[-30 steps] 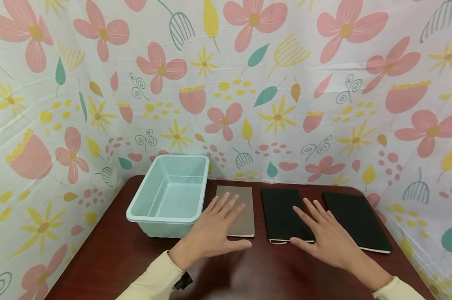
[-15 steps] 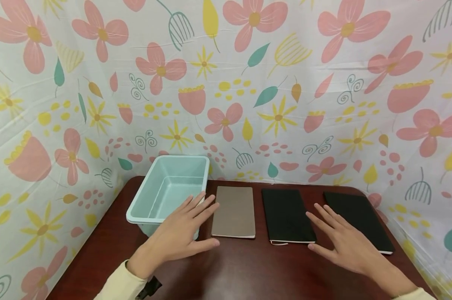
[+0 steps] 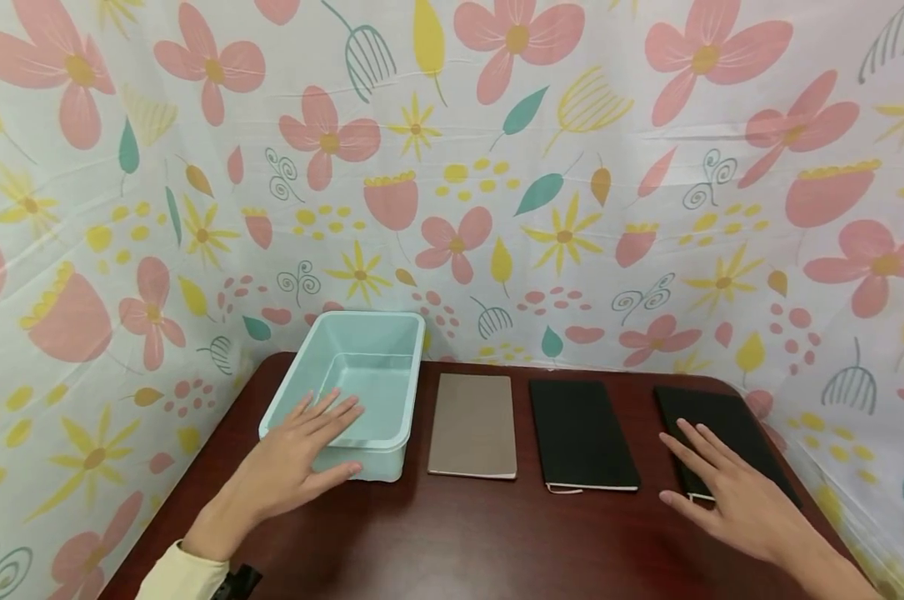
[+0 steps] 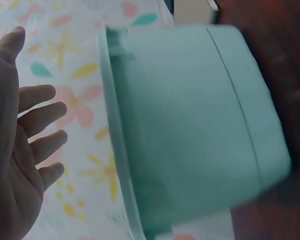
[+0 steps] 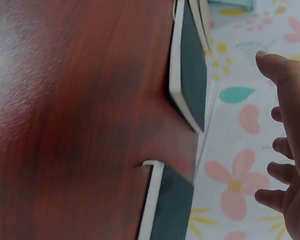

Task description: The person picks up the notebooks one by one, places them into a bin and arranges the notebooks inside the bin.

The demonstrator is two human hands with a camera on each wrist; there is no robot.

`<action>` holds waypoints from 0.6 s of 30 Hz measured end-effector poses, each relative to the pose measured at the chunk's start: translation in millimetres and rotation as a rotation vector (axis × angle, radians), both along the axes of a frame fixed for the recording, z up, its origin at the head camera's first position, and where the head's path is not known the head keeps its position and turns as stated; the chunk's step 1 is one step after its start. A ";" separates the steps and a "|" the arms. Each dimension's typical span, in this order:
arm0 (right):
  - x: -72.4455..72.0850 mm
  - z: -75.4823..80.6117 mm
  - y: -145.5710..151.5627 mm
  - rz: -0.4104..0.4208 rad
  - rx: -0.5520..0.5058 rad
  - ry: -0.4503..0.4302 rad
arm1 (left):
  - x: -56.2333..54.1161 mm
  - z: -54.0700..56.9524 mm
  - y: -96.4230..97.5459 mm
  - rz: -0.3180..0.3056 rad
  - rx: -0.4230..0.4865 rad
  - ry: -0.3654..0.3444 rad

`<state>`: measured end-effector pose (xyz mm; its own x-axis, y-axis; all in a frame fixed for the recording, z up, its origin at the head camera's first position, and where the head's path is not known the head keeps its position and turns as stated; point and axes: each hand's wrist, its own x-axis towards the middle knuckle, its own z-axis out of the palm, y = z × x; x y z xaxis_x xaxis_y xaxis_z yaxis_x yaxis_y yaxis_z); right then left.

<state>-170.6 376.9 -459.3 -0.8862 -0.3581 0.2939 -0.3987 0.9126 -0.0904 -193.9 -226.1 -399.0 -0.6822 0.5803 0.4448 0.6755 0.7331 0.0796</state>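
My left hand (image 3: 290, 467), fingers straight and spread, hovers over the near edge of a pale blue-green plastic basin (image 3: 414, 367); the left wrist view shows a gap between the fingers and the basin's side (image 4: 185, 125). My right hand (image 3: 736, 500), also spread and holding nothing, is above the near part of the right-hand black notebook (image 3: 710, 408), hiding some of it. Another black notebook (image 3: 582, 433) with a ribbon marker lies in the middle. Between it and the basin is a grey-brown notebook (image 3: 472, 425). All three notebooks are closed and lie flat, side by side.
The dark reddish-brown table (image 3: 481, 542) has rounded far corners. A white curtain (image 3: 452, 192) printed with flowers and leaves hangs behind it and along both sides, close to the table's edges.
My left hand has moved left, from over the grey-brown notebook to the basin's near edge. My right hand has moved right, from the middle black notebook to the right-hand one.
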 end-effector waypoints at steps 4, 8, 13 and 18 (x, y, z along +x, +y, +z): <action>2.6 -4.5 8.6 -0.034 -0.039 -0.038 | -5.8 -8.3 -23.5 0.049 0.055 0.039; 5.9 -8.7 17.5 -0.077 -0.070 -0.082 | -10.8 -19.7 -43.2 0.073 0.119 0.071; 11.5 -14.7 31.9 -0.113 -0.100 -0.124 | -13.5 -34.5 -61.2 0.074 0.193 0.133; 17.9 -20.0 42.6 -0.167 -0.118 -0.139 | -13.6 -44.1 -69.5 0.018 0.278 0.189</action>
<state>-152.7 419.5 -479.2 -0.9651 -0.1732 0.1965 -0.2192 0.9447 -0.2438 -207.5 -295.6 -443.0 -0.5819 0.4077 0.7037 0.6845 0.7128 0.1530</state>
